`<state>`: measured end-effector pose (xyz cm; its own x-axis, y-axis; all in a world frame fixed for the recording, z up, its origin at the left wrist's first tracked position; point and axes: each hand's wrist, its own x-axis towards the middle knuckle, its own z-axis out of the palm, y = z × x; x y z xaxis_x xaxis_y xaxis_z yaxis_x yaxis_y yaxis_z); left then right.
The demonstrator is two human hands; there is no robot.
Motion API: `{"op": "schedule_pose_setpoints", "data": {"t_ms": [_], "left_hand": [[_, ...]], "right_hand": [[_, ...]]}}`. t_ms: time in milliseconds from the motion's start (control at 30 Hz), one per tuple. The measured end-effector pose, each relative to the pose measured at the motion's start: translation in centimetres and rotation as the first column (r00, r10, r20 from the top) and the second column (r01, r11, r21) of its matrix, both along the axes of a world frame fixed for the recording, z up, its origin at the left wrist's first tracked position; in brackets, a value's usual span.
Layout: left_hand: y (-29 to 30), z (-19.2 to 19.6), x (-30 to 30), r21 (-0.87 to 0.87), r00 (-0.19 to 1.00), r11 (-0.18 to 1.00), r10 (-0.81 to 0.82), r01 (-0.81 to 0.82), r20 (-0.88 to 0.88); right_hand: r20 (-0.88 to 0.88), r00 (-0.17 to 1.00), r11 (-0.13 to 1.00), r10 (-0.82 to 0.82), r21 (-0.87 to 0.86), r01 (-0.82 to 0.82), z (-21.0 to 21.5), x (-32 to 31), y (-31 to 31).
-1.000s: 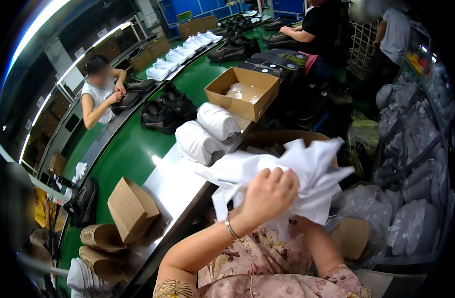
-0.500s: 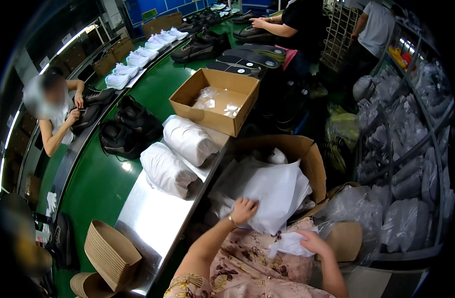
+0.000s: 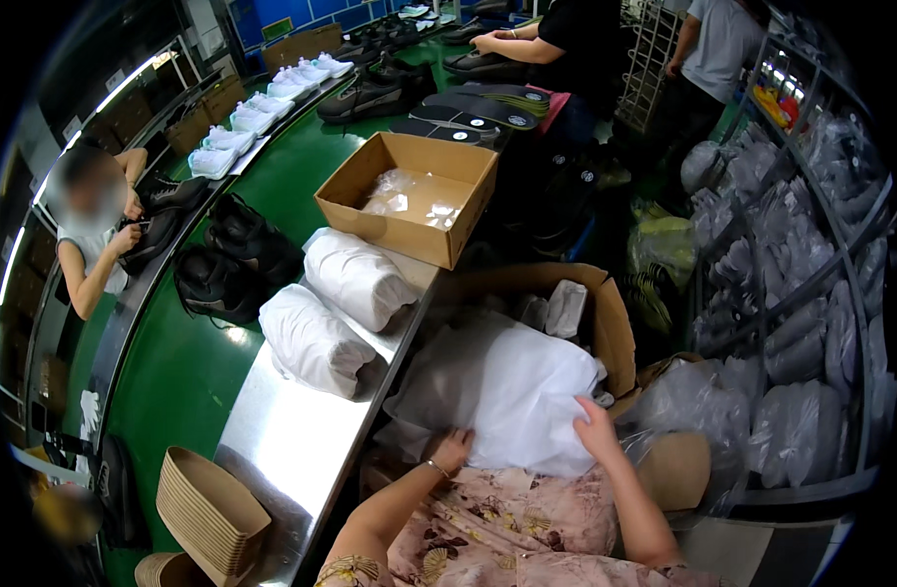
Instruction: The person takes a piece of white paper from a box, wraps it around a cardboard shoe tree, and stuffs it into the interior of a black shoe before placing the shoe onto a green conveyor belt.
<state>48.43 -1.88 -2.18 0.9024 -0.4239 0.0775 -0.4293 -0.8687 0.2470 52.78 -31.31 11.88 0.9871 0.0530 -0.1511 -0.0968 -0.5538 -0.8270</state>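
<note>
White sheets of thin tissue paper (image 3: 507, 386) spread over an open cardboard carton (image 3: 620, 333) in front of my body. At the near left edge of the paper is my left hand (image 3: 453, 451), its fingers closed on the border. My right hand (image 3: 597, 430) pinches the right edge between thumb and fingers. Behind the sheets, whitish wrapped pieces (image 3: 566, 308) show inside the carton; the rest of its contents is hidden. Two bundles wrapped in white paper (image 3: 316, 342) lie side by side on the metal bench at my left.
A shallow cardboard box (image 3: 409, 201) with small clear packets stands beyond the bundles. Stacked brown cardboard inserts (image 3: 213, 514) are at the near left. Black shoes (image 3: 238, 259) sit on the green conveyor (image 3: 155, 391). Bagged grey items fill a rack (image 3: 810, 342) at right. Co-workers handle shoes across and ahead.
My left hand has slid down to the paper's near edge. My right hand has risen from my lap, where it held a crumpled white piece, to the paper's right edge. The view has shifted slightly.
</note>
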Motion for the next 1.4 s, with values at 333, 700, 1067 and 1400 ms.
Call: {"op": "schedule_pose_setpoints", "data": {"t_ms": [333,700,1067,1400], "left_hand": [[1.1,1.9,3.2,0.132,0.825,0.991,0.101,-0.032,-0.556],[0.1,14.2,-1.0,-0.017,0.975,0.988,0.15,-0.155,-0.164],[0.3,19.2,-7.5,-0.755,0.776,-0.258,-0.409,-0.603,-0.48],[3.5,26.7,-13.6,-0.885,0.887,-0.061,-0.029,-0.462,-0.461]], "right_hand": [[-0.615,0.772,0.987,0.161,0.09,-0.134,-7.9,4.1,6.0],[0.281,0.95,0.951,0.138,-0.306,-0.048,4.7,-0.1,1.6],[0.618,0.533,0.813,0.578,-0.38,-0.441,14.3,-9.8,13.6],[0.609,0.342,0.696,0.716,-0.66,-0.282,13.0,-12.9,16.7]]}}
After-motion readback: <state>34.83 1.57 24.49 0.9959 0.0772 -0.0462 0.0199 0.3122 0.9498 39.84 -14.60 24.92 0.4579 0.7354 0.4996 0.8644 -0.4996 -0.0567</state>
